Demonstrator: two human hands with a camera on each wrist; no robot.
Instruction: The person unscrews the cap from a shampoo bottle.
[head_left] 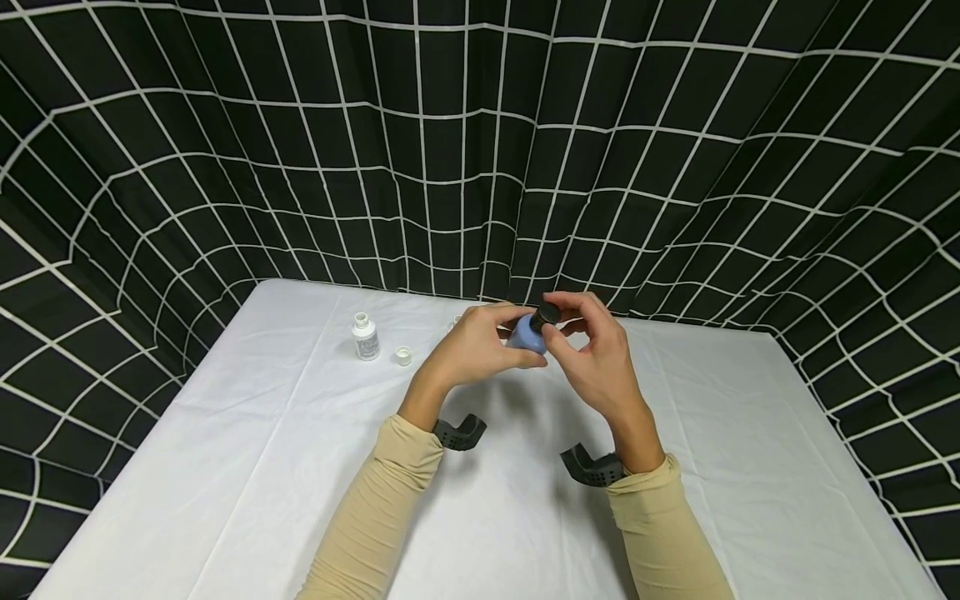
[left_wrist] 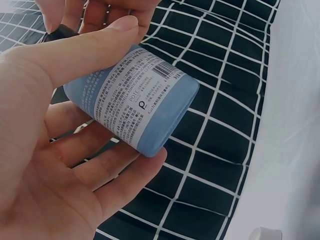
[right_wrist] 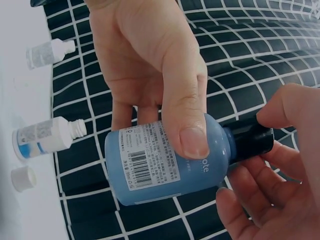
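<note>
A blue bottle [head_left: 527, 335] with a white printed label [right_wrist: 150, 159] is held tilted above the table. My left hand [head_left: 476, 348] grips its body, thumb on one side and fingers on the other. At the neck, the thumb and fingers of my right hand [head_left: 597, 354] pinch the black cap [right_wrist: 252, 139]. In the left wrist view the bottle's base [left_wrist: 172, 122] points away from the left palm, while the cap end is partly hidden behind the left thumb.
An uncapped white bottle [head_left: 366, 340] stands at left on the white-covered table [head_left: 300, 467], a white cap [head_left: 403, 356] beside it. Another open white bottle [right_wrist: 45, 138] appears in the right wrist view, mostly hidden in the head view. Behind hangs a black grid-patterned curtain [head_left: 442, 150].
</note>
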